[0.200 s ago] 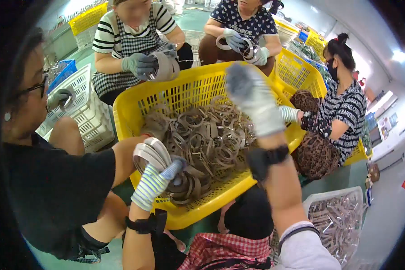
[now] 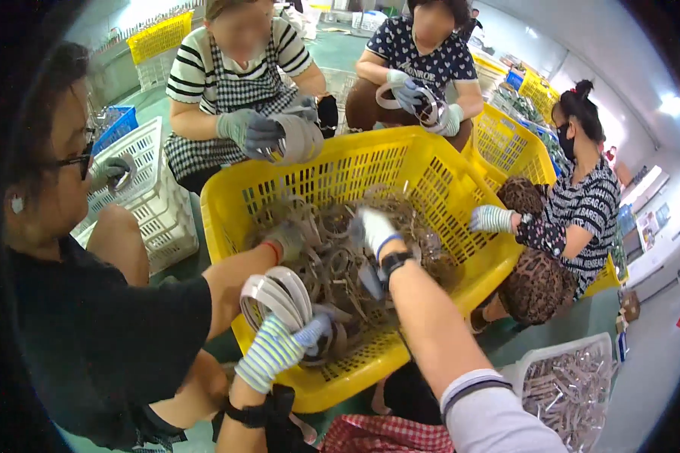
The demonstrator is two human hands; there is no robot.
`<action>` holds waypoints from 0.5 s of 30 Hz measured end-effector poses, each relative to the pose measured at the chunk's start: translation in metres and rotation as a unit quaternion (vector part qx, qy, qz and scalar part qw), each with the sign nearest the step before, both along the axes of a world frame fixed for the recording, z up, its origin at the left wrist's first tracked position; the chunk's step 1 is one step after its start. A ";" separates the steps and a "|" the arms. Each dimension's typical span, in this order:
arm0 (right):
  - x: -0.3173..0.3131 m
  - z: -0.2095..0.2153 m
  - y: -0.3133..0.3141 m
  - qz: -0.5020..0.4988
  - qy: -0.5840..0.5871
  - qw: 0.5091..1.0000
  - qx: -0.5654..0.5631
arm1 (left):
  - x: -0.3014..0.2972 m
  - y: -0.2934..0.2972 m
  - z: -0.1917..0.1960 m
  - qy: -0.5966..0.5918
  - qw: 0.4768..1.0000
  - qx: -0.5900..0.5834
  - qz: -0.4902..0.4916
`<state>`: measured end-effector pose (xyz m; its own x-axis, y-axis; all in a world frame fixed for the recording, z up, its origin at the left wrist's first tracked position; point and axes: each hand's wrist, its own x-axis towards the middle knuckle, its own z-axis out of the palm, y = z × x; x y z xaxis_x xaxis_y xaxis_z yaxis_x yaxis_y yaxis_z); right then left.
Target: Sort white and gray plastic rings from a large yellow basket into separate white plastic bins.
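Note:
My left hand (image 2: 276,351), in a striped glove with grey fingers, holds a stack of thin grey-beige ring-shaped bands (image 2: 276,296) over the near left side of a large yellow basket (image 2: 340,386). Many loose bands (image 2: 332,260) of the same kind lie tangled inside it. Deep over that pile is my right hand (image 2: 376,232), in a pale glove with a dark wristband. Its fingers are smeared by motion, so I cannot see whether it grips a band.
A co-worker's hand (image 2: 285,240) reaches into the basket from the left. Opposite, two people hold bands (image 2: 296,140) above the far rim. At the right, another gloved hand (image 2: 493,219) is by the rim. A white crate (image 2: 570,389) of strips stands near right; white crates (image 2: 147,204) stand left.
My right hand has swung down and left from above the basket's right side into the pile. My left hand keeps its stack of bands. The whole view has shifted slightly.

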<state>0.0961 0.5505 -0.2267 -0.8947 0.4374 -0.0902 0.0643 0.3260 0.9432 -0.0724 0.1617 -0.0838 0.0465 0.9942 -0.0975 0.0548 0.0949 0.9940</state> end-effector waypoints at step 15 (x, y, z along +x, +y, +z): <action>-0.030 -0.140 -0.131 -0.506 0.323 0.648 -0.469 | 0.003 -0.009 -0.021 0.188 0.976 0.104 0.038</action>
